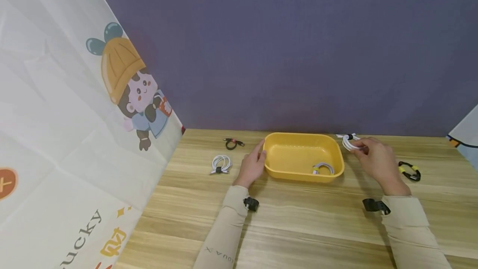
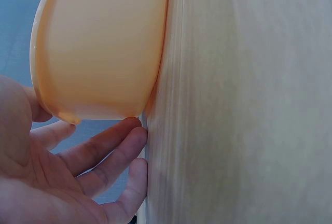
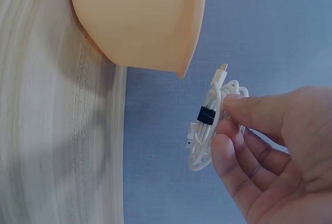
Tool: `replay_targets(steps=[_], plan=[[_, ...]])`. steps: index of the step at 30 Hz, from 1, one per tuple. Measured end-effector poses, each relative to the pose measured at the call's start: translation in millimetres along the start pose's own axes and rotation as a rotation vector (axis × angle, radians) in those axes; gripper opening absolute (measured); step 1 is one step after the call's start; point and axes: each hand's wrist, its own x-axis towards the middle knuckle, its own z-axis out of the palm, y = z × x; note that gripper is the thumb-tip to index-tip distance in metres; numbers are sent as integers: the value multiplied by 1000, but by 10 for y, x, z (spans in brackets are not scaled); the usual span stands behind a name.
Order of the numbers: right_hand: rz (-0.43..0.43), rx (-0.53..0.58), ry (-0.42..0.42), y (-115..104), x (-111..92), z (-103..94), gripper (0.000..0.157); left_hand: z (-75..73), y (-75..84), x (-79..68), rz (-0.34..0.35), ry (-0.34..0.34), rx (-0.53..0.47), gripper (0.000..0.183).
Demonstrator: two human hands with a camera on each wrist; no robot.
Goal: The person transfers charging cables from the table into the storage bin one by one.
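My right hand [image 1: 378, 160] pinches a coiled white USB cable [image 3: 207, 120] between thumb and fingers. A black strap binds the coil, and its metal-tipped plug sticks out in the right wrist view. This cable is raised off the table, just right of a yellow plastic basin [image 1: 302, 135]. At the basin's left end my left hand [image 1: 252, 166] rests with its fingers against the wall, thumb near the rim; in the left wrist view its fingers [image 2: 111, 143] are extended and spread. Inside the basin, toward the front right, lies a coiled white cable [image 1: 325, 167] with a yellow strap.
Left of the basin lie a small black cable [image 1: 231, 145] with a red strap and a white coiled cable [image 1: 222, 163] with a black strap. A black cable [image 1: 410, 172] with yellow straps lies at the right. A blue-grey partition [image 1: 284, 53] rises behind the wooden table [image 1: 310, 219].
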Motion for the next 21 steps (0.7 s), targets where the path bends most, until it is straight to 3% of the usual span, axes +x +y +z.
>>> replay_targets(steps=[21], plan=[[-86, 23, 63, -61, 18, 65, 11, 8, -3, 1, -7, -5, -1, 49]])
